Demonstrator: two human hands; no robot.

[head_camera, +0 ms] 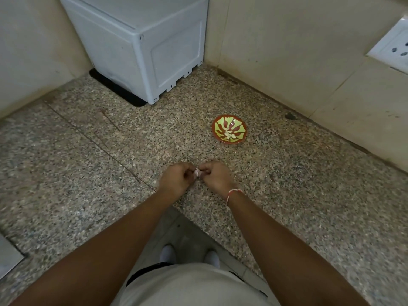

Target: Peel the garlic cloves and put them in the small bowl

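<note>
Speckled granite counter (pixel 92 164), beige tiled walls (pixel 287 45), white appliance (pixel 141 40), wall socket (pixel 393 45)

Garlic clove (pixel 197 172): pale, pinkish skin, pinched between both hands. Small bowl (pixel 230 129): red-green, upright, several peeled cloves (pixel 229 133) inside.

Dim, even indoor light; wide-angle bending and blur toward edges.

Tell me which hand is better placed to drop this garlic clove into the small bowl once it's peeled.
Probably the right hand. Both it and the left hand pinch the garlic clove, but the small bowl sits forward and to the right, on the right hand's side.
</note>
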